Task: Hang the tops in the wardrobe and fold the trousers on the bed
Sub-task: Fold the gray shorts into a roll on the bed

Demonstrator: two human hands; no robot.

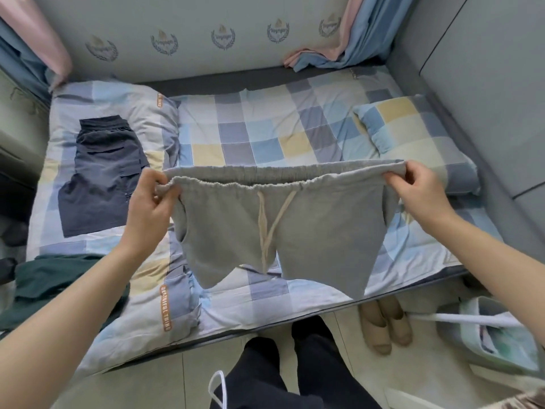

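The grey shorts [295, 228] hang in the air above the near half of the bed [265, 128], held up by the elastic waistband, which is stretched wide and gapes open at the top. They are soft, plain grey, with a pale drawstring [267, 228] dangling down the front centre; the two short legs hang free, their hems just above the near edge of the mattress. The left hand [150, 202] grips the waistband's left end, fingers curled tight round the bunched fabric with the thumb on top. The right hand [418, 187] pinches the right end, thumb and fingers closed narrowly on the band. Dark shorts [103, 172] lie flat on the folded checked quilt [118, 290] at the left of the bed, well apart from the grey pair. A dark green garment [53, 278] lies bunched at the quilt's near left corner, under the left forearm. A pillow [413, 137] sits at the right, just beyond the right hand. Between quilt and pillow the checked sheet lies bare behind the grey shorts. Slippers [386, 326] stand on the floor by the bed's near edge, and a bag [501, 335] with white handles sits to their right. A wall closes in the bed's far and right sides.
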